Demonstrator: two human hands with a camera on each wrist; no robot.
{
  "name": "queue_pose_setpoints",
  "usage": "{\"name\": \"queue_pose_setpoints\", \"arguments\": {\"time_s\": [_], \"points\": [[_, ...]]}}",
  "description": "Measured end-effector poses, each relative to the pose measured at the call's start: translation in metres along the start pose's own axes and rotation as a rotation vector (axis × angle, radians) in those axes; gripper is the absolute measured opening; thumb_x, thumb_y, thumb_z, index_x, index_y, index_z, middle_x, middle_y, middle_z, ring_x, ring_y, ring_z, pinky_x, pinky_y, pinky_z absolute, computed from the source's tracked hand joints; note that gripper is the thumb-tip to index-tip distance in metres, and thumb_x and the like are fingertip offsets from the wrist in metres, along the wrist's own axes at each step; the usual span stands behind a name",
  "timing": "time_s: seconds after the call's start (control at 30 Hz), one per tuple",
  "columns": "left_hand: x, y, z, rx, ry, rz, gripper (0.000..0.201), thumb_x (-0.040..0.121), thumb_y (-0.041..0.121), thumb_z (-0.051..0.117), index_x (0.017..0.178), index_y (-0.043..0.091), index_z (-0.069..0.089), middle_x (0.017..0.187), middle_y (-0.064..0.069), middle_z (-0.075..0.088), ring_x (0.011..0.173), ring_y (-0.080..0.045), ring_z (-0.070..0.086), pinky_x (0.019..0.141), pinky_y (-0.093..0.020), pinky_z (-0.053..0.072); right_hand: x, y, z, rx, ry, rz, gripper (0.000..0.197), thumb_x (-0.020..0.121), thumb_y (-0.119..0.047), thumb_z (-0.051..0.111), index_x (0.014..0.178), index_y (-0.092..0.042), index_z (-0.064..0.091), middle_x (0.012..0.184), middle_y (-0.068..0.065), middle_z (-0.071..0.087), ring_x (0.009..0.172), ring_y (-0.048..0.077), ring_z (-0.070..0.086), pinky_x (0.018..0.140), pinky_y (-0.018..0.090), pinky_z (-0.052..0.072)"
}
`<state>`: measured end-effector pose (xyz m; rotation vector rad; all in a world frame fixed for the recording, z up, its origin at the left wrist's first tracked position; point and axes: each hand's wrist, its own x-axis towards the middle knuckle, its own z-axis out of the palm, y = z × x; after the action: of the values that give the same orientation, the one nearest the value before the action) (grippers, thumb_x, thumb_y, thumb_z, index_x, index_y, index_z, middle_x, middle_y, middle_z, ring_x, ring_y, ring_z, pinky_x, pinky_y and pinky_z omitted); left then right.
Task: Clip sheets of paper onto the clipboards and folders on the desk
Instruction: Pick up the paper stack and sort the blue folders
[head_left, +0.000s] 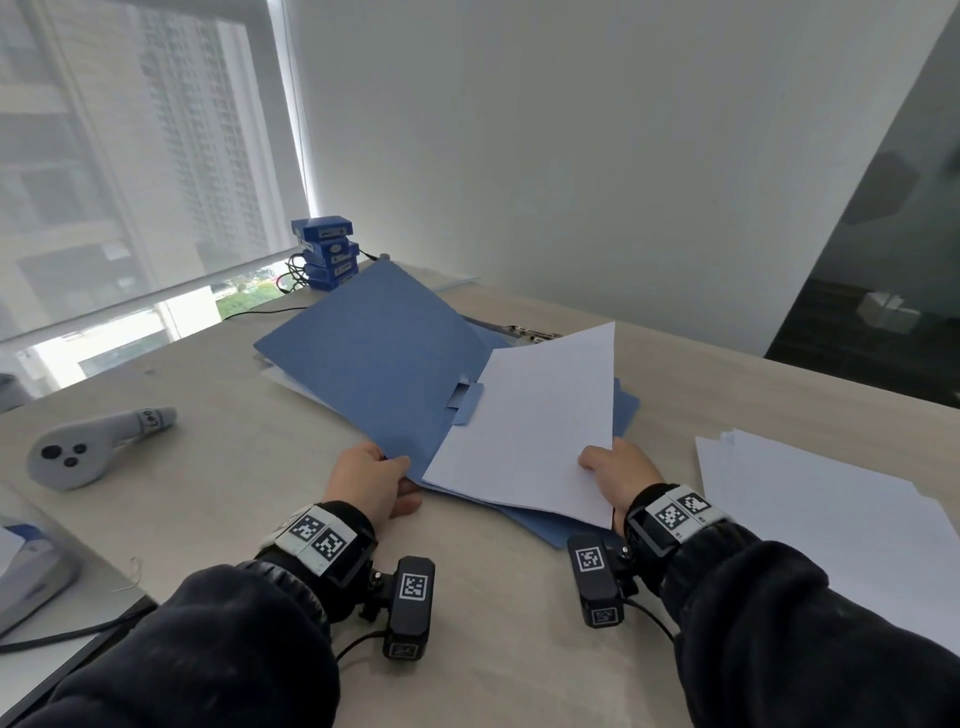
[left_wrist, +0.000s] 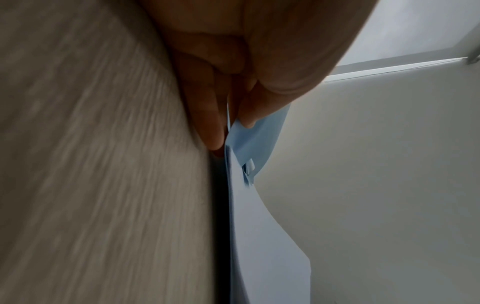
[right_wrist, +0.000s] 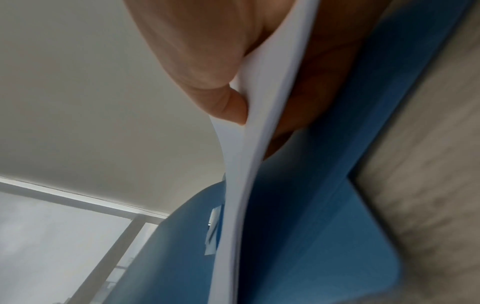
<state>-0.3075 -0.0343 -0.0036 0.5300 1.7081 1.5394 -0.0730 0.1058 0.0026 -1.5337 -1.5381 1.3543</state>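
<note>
Paper between right fingers

stacked blue boxes, grey handheld device, window

Blue folder, white paper, pale woodgrain desk

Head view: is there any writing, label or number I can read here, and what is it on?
No text reads clearly.
Stacked blue boxes: white labels, too small to read.
Grey handheld device: dark marking near its tip, blurred.
Wrist bands: black-and-white square code patterns, no words.
Sheets of paper: blank.
</note>
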Motion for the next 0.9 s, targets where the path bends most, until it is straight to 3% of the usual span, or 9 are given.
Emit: {"name": "queue_pose_setpoints", "arguments": {"time_s": [0.17, 0.27, 0.33, 0.4, 0.5, 0.67, 0.8, 0.83, 0.9], "points": [[-0.005, 0.004, 0.003, -0.09, -0.076, -0.016, 0.03, 0.095, 0.006, 0.044, 0.112, 0.02, 0.064, 0.099, -0.004, 0.072, 0.075, -0.028, 0.07, 0.065, -0.036, 0.061, 0.0, 0.004, 0.0, -0.026, -0.004, -0.002, 0.006, 0.085, -0.014, 0.056, 0.087, -0.019, 0.059, 0.101, 0.014, 0.071, 0.096, 0.038, 0.068, 0.093, 0.055, 0.053], [-0.007, 0.007, 0.003, -0.227, -0.084, -0.094, 0.034, 0.095, 0.023, 0.038, 0.118, 0.019, 0.064, 0.113, -0.004, 0.071, 0.081, -0.034, 0.07, 0.068, -0.041, 0.06, 0.009, 0.011, 0.0, -0.026, -0.011, -0.005, 0.015, 0.075, -0.024, 0.058, 0.089, -0.021, 0.059, 0.103, 0.013, 0.071, 0.095, 0.037, 0.068, 0.092, 0.055, 0.054], [-0.006, 0.011, 0.005, -0.255, -0.069, -0.147, 0.036, 0.096, 0.035, 0.041, 0.116, 0.017, 0.066, 0.111, -0.006, 0.071, 0.081, -0.036, 0.07, 0.069, -0.041, 0.06, 0.019, 0.018, 0.0, -0.015, -0.03, -0.002, 0.028, 0.066, -0.03, 0.057, 0.091, -0.021, 0.06, 0.104, 0.011, 0.071, 0.095, 0.035, 0.068, 0.093, 0.055, 0.054], [-0.004, 0.014, 0.008, -0.198, -0.075, -0.178, 0.033, 0.098, 0.041, 0.047, 0.11, 0.017, 0.067, 0.107, -0.007, 0.072, 0.081, -0.032, 0.069, 0.067, -0.037, 0.058, 0.018, 0.016, 0.0, -0.003, -0.047, 0.001, 0.025, 0.067, -0.029, 0.057, 0.091, -0.022, 0.06, 0.105, 0.011, 0.071, 0.097, 0.035, 0.068, 0.094, 0.054, 0.053], [0.002, 0.014, 0.014, -0.061, -0.115, -0.172, 0.021, 0.097, 0.03, 0.051, 0.099, 0.019, 0.069, 0.105, -0.008, 0.071, 0.078, -0.026, 0.066, 0.063, -0.032, 0.054, 0.006, 0.007, 0.001, 0.017, -0.058, 0.012, 0.012, 0.076, -0.021, 0.059, 0.088, -0.022, 0.06, 0.106, 0.012, 0.071, 0.098, 0.036, 0.068, 0.095, 0.054, 0.052], [0.004, 0.011, 0.023, 0.011, -0.17, -0.183, 0.024, 0.097, 0.037, 0.055, 0.112, 0.023, 0.066, 0.109, -0.008, 0.072, 0.086, -0.031, 0.076, 0.053, -0.03, 0.054, 0.02, 0.017, -0.004, 0.069, -0.096, -0.002, 0.042, 0.058, -0.031, 0.062, 0.098, -0.019, 0.065, 0.105, 0.011, 0.073, 0.097, 0.035, 0.069, 0.095, 0.057, 0.053], [0.006, 0.004, 0.023, 0.056, -0.151, -0.114, 0.026, 0.095, 0.031, 0.061, 0.121, 0.028, 0.061, 0.109, -0.007, 0.068, 0.084, -0.032, 0.074, 0.047, -0.028, 0.052, -0.001, 0.003, 0.0, 0.201, -0.077, 0.077, 0.017, 0.082, -0.015, 0.057, 0.096, -0.016, 0.066, 0.103, 0.014, 0.071, 0.1, 0.037, 0.066, 0.096, 0.052, 0.052], [0.007, 0.003, 0.023, 0.07, -0.152, -0.1, 0.028, 0.094, 0.028, 0.063, 0.123, 0.029, 0.061, 0.109, -0.008, 0.068, 0.08, -0.031, 0.072, 0.047, -0.029, 0.052, -0.003, 0.001, 0.0, 0.213, -0.072, 0.096, 0.014, 0.088, -0.012, 0.052, 0.095, -0.013, 0.064, 0.1, 0.013, 0.07, 0.099, 0.034, 0.065, 0.093, 0.042, 0.053], [0.01, 0.0, 0.023, 0.114, -0.15, -0.07, 0.034, 0.092, 0.023, 0.066, 0.126, 0.029, 0.062, 0.111, -0.01, 0.068, 0.078, -0.028, 0.069, 0.047, -0.029, 0.052, -0.002, 0.0, -0.002, 0.252, -0.074, 0.12, 0.02, 0.099, -0.008, 0.045, 0.086, -0.013, 0.059, 0.083, 0.006, 0.067, 0.085, 0.025, 0.059, 0.072, 0.027, 0.048]]}}
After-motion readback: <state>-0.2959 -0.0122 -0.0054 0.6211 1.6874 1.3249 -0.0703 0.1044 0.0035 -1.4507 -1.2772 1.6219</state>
